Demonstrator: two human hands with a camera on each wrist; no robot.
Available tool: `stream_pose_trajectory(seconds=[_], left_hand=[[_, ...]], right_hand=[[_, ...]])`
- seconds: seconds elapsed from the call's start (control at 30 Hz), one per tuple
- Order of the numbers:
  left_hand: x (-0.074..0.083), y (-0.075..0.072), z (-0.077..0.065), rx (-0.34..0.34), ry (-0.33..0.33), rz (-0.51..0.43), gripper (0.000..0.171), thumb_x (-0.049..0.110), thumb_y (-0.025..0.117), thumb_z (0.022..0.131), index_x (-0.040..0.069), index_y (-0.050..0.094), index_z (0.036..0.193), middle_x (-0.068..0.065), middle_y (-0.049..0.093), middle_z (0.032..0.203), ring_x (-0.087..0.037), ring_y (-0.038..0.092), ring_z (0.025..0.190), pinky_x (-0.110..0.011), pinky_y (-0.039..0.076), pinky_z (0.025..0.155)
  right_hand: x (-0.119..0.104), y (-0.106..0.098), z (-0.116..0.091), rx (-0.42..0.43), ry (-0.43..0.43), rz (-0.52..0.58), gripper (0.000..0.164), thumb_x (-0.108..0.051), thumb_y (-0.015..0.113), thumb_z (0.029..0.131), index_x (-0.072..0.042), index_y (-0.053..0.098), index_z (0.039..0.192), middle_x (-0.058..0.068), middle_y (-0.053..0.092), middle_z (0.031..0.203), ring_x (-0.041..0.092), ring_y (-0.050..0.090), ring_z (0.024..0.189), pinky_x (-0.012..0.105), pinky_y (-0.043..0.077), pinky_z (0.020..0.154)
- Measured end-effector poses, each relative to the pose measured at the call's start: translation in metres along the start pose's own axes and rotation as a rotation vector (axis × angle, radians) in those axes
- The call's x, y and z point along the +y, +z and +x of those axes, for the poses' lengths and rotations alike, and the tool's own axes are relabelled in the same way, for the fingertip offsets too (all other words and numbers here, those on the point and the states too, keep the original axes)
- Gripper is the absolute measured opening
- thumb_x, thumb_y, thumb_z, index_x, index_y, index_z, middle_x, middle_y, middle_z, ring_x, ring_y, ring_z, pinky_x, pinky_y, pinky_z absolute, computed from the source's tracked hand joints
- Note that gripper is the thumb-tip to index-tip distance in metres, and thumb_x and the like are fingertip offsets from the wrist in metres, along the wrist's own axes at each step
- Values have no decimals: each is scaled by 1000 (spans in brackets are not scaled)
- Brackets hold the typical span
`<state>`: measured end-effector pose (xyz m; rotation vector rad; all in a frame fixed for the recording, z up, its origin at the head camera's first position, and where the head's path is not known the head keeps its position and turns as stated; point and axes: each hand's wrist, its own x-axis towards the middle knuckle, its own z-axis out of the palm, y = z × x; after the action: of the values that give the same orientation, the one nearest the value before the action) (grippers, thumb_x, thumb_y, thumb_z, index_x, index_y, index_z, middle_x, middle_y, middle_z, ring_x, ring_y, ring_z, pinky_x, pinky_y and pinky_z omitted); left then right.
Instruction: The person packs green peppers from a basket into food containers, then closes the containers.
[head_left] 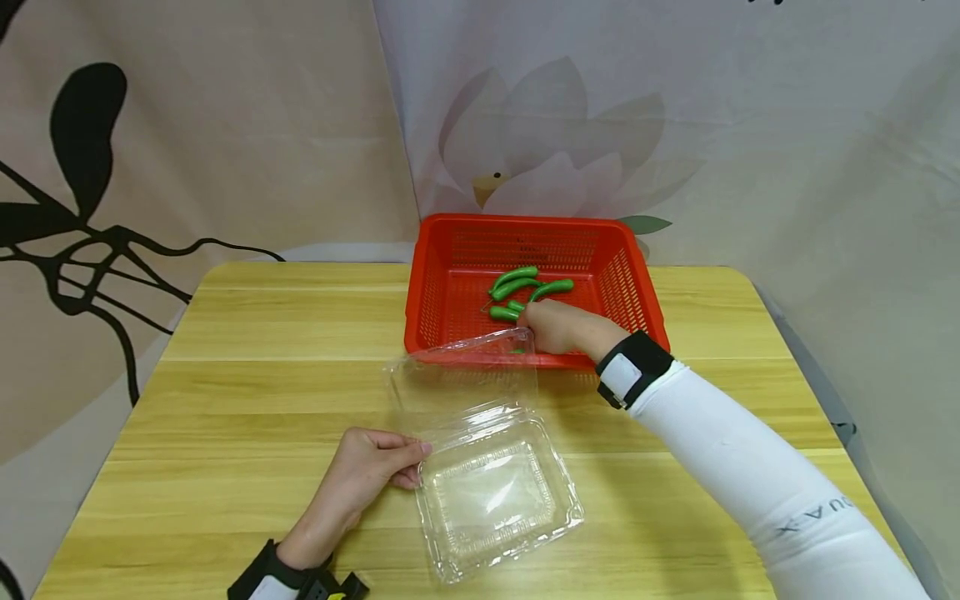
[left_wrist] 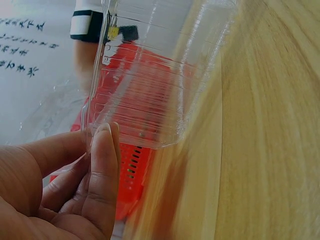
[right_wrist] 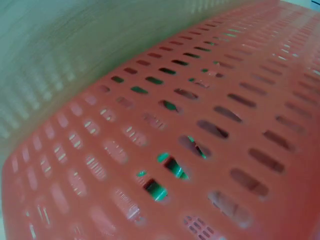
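A clear plastic clamshell box (head_left: 495,500) stands unfolded over the table, its lid (head_left: 457,383) leaning back toward the basket's front rim. My left hand (head_left: 378,467) pinches the box at its left edge between thumb and fingers; the left wrist view shows the thumb (left_wrist: 102,165) against the thin plastic. Several green chili peppers (head_left: 517,286) lie in a red plastic basket (head_left: 648,308). Down inside it, my right hand (head_left: 558,327) reaches in among the peppers near the front. Its fingertips are hidden, and the basket's slotted wall (right_wrist: 200,125) fills the right wrist view.
The wooden table (head_left: 285,375) ends at the back near a hanging cloth (head_left: 285,125) with printed flowers and branches. The basket stands at the table's far edge, close to that cloth. The right forearm in a white sleeve (head_left: 750,467) crosses the table's right side.
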<state>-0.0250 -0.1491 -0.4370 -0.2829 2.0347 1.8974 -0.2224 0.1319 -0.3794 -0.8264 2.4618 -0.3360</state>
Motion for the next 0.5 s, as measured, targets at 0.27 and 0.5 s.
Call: stream_pose_trajectory(seconds=[0.27, 0.5], left_hand=[[-2, 0, 1, -2, 6, -3, 22, 7, 81, 91, -14, 76, 96, -13, 71, 70, -16, 69, 59, -31, 64, 60], [-3, 0, 2, 4, 2, -1, 21, 7, 81, 91, -13, 77, 96, -15, 72, 71, -16, 69, 59, -30, 63, 59]], right_hand=[[3, 2, 3, -5, -15, -4, 17, -12, 68, 101, -9, 72, 85, -2, 48, 68, 15, 46, 64, 28, 36, 61], [7, 6, 6, -15, -1, -8, 21, -13, 67, 103, -8, 72, 83, -2, 49, 68, 15, 45, 64, 27, 35, 61]])
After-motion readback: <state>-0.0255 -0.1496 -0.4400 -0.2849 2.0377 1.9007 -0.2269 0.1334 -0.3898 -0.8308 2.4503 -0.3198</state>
